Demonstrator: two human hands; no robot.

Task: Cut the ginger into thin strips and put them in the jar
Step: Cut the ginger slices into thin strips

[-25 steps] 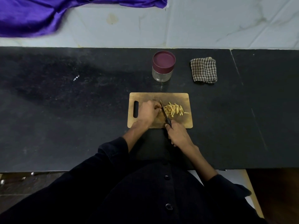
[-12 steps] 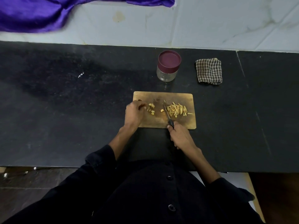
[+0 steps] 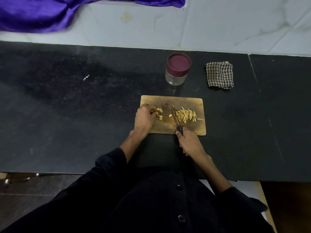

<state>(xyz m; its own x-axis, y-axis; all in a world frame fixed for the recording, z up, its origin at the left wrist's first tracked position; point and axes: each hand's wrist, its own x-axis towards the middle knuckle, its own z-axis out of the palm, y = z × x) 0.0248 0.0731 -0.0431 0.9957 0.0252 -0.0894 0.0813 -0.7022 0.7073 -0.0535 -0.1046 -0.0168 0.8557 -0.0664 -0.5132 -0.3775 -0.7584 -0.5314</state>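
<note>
The cutting board [image 3: 185, 101] looked like wood, matt and worn, with darker stains near its middle. The knife [image 3: 175, 119] had a thin metal blade and a dark, plastic-looking handle. The jar [image 3: 175, 79] at the far side was clear and glossy, whether glass or plastic could not be told, under a smooth maroon plastic lid [image 3: 178, 62]. To its right lay a checked woven cloth [image 3: 219, 75]. The counter [image 3: 67, 115] was black speckled stone, dull and dusty. Far left, purple fabric [image 3: 33, 14] had a satin sheen.
</note>
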